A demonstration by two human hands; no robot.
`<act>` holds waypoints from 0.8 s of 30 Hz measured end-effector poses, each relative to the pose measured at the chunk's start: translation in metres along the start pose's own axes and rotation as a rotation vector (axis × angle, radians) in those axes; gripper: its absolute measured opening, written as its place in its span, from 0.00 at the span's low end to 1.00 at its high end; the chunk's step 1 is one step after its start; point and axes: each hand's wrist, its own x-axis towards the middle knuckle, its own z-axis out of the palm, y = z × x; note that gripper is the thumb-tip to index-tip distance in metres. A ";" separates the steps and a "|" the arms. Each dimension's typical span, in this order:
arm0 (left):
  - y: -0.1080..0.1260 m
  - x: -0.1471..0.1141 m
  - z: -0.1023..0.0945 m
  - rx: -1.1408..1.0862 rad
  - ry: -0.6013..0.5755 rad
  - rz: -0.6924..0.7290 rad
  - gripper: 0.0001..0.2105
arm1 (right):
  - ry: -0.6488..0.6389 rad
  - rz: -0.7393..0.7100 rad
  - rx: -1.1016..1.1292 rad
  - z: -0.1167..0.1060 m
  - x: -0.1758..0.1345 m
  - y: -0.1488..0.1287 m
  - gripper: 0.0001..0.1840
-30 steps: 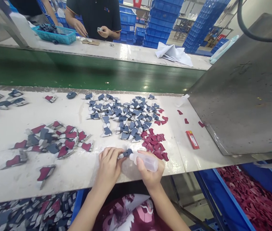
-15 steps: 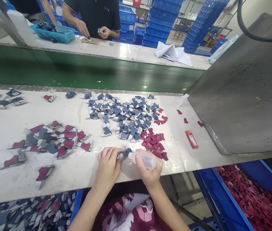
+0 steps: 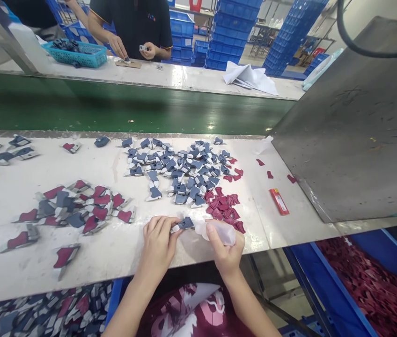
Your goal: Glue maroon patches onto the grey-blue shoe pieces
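Note:
Near the front edge of the white table, my left hand [image 3: 159, 238] pinches a small dark-blue and light-grey plastic part [image 3: 186, 223] by its left end. My right hand [image 3: 229, 248] is closed around a translucent squeeze bottle [image 3: 221, 232], held nearly level with its narrow end toward the part and a small gap between them. Just behind my hands lies a pile of similar blue-grey parts [image 3: 180, 164]. Loose maroon pieces [image 3: 224, 206] lie beyond the bottle. Left of my hands is a group of parts with maroon faces [image 3: 89, 206].
A red packet [image 3: 279, 202] lies at the right, by a metal box [image 3: 356, 126]. Beyond the table runs a green belt [image 3: 131, 110]; a co-worker [image 3: 131, 32] works across it. Blue bins below hold maroon pieces [image 3: 370, 281] and assembled-looking parts [image 3: 44, 311].
My right hand has drawn the squeeze bottle back to the right, away from the blue-grey part. My left hand keeps the part in nearly the same place.

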 end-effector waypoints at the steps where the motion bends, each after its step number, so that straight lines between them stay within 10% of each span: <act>1: 0.000 0.000 0.000 0.002 0.003 0.000 0.07 | 0.011 0.013 0.001 -0.001 -0.001 0.002 0.08; 12: -0.001 0.000 -0.002 -0.001 0.014 0.009 0.06 | 0.600 0.184 0.093 -0.057 0.037 0.020 0.19; 24: -0.006 0.001 -0.008 -0.405 0.064 -0.302 0.13 | 0.467 0.108 -0.272 -0.077 0.055 0.048 0.39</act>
